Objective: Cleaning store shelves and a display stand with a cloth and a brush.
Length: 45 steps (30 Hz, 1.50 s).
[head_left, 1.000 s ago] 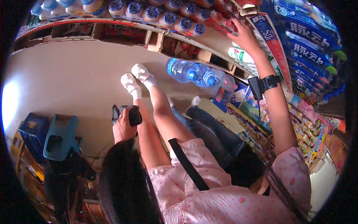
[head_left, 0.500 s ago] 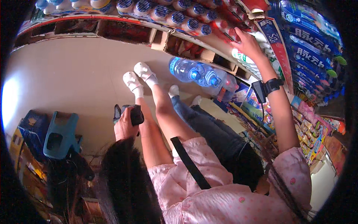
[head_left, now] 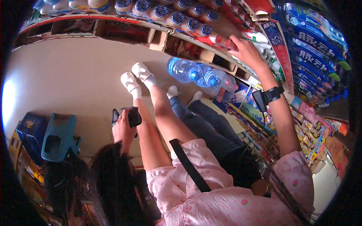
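My right hand [head_left: 247,54] reaches out to the shelf, a black strapped device [head_left: 267,98] on its wrist. Thumb and fingers close around a red-capped bottle [head_left: 229,44] near the shelf's front edge. Beside it is another red-capped bottle [head_left: 218,39]. Several white bottles [head_left: 260,37] stand behind and to the right of the hand. Lower in the head view, my left hand [head_left: 123,126] is bent around a black object [head_left: 134,116], whose kind I cannot make out. Dark hair partly hides that forearm.
Blue-capped bottles [head_left: 178,17] line the shelf. Large water bottles [head_left: 194,74] stand on the floor below it. Blue drink packs [head_left: 311,49] are stacked at right. A person in jeans [head_left: 203,126] is close on my right; a blue-green stool [head_left: 58,137] is at left.
My right hand has come down slightly toward the shelf's front edge, and the red-capped bottles by it have shifted forward and left. My left hand has moved slightly left, still around the black object.
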Motion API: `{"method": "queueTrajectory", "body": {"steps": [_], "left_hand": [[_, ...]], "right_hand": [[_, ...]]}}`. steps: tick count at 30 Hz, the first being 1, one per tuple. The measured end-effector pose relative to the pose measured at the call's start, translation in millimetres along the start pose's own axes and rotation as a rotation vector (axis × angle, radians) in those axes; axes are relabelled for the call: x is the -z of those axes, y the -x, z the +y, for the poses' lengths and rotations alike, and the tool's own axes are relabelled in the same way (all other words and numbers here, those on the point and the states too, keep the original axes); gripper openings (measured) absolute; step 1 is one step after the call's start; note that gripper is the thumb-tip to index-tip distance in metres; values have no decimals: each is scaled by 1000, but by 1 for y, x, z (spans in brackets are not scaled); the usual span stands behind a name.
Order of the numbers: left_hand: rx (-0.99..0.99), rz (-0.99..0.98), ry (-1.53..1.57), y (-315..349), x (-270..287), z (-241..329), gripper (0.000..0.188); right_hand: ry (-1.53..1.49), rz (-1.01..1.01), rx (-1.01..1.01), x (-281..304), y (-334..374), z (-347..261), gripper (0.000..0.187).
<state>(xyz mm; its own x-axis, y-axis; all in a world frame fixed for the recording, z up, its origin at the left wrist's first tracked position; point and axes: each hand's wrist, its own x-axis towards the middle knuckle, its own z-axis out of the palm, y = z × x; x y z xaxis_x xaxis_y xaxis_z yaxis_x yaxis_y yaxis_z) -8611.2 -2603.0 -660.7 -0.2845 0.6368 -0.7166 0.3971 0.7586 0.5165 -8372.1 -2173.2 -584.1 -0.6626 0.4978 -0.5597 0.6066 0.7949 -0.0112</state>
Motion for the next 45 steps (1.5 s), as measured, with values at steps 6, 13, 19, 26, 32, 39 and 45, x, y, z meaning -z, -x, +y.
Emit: {"method": "queueTrajectory", "body": {"steps": [6,13,19,26,32,39,45], "left_hand": [[-12,-35,-21,-6,-5,8,40],[-44,-3,-21,-9,-20,-5,41],[-15,-23,-22,-6,-12,-10,38],[-31,25,2,-3,-7,-12,40],[-6,22,-15,-2,-16,-19,41],[-13,-1,23,-5,-17,-15,38],[7,30,39,6,-6,-15,38]], "right_hand": [[-15,107,45,-12,5,0,57],[-27,26,-95,-8,7,-10,57],[-159,37,-31,12,-2,-9,47],[-118,424,-207,18,-41,45,40],[-17,422,-172,9,-75,43,51],[-73,372,-149,11,-73,53,51],[-84,366,-77,3,-66,32,50]]}}
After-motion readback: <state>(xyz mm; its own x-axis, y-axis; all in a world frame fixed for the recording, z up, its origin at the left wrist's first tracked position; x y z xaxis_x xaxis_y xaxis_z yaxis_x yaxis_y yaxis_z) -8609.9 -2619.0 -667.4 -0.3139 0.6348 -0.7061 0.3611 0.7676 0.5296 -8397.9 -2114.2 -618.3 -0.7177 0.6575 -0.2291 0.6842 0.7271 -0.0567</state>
